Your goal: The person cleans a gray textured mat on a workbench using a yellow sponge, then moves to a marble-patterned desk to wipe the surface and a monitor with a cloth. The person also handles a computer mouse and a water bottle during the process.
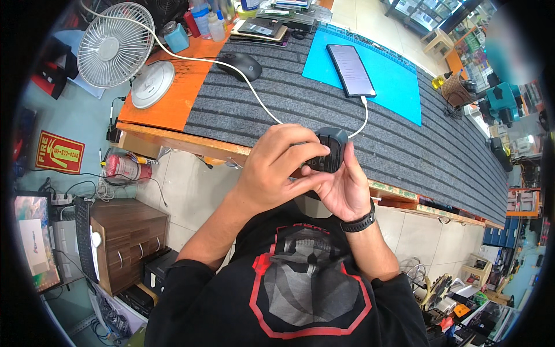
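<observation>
Close to the table's near edge, both hands hold a small black box-shaped device (pixel 332 157) with rounded corners. My left hand (pixel 282 155) curls over its left side, fingertips on its face. From the right and below, my right hand (pixel 345 184) cups it, the thumb along its side. A white cable (pixel 365 118) runs from beside the device up to the lower end of a phone (pixel 351 70). That phone lies with its screen lit on a blue mat (pixel 399 99). A second white cable (pixel 254 94) comes from the upper left and passes behind my left hand.
A grey striped cloth (pixel 439 156) covers much of the table. On it is a black mouse (pixel 240 66); a white fan (pixel 115 44) and bottles (pixel 176 37) stand at the far left. Stacked devices (pixel 260 28) lie at the back. A wooden cabinet (pixel 124 243) stands at lower left.
</observation>
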A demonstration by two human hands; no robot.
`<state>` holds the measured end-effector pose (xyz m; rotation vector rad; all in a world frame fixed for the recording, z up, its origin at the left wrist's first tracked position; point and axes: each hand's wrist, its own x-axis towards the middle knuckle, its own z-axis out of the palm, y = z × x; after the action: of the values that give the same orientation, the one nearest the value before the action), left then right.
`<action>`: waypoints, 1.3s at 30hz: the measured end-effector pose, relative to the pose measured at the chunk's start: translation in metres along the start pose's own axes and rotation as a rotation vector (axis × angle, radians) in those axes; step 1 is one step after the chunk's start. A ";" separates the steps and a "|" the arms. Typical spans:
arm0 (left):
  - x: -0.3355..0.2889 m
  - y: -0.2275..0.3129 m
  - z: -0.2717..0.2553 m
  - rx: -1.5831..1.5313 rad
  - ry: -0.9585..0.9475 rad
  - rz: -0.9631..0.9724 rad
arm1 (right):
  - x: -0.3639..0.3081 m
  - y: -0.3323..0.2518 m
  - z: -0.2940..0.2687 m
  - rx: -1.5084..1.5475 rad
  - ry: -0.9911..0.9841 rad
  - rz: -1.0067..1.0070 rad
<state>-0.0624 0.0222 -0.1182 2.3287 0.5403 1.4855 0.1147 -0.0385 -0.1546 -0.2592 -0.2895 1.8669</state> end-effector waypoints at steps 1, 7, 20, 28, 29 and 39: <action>0.000 0.000 -0.002 -0.049 0.004 -0.010 | 0.000 0.001 0.004 -0.034 0.043 -0.010; 0.003 0.002 -0.006 -0.223 -0.088 -0.051 | -0.009 -0.010 -0.010 -0.507 -0.072 -0.011; -0.010 0.006 -0.013 -0.460 -0.203 -0.403 | -0.008 -0.033 0.018 -1.146 -0.089 -0.255; -0.021 0.009 0.034 -0.464 -0.062 -0.601 | 0.004 -0.022 0.020 -1.950 -0.017 -0.848; -0.022 0.009 0.036 -0.501 -0.023 -0.665 | 0.006 -0.018 0.019 -1.925 0.001 -0.878; -0.016 0.001 0.033 -1.442 0.079 -0.963 | 0.002 -0.024 0.017 -2.126 0.048 -1.031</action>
<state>-0.0382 0.0116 -0.1434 0.6907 0.3039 0.8808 0.1297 -0.0304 -0.1310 -1.2077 -1.8412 -0.0880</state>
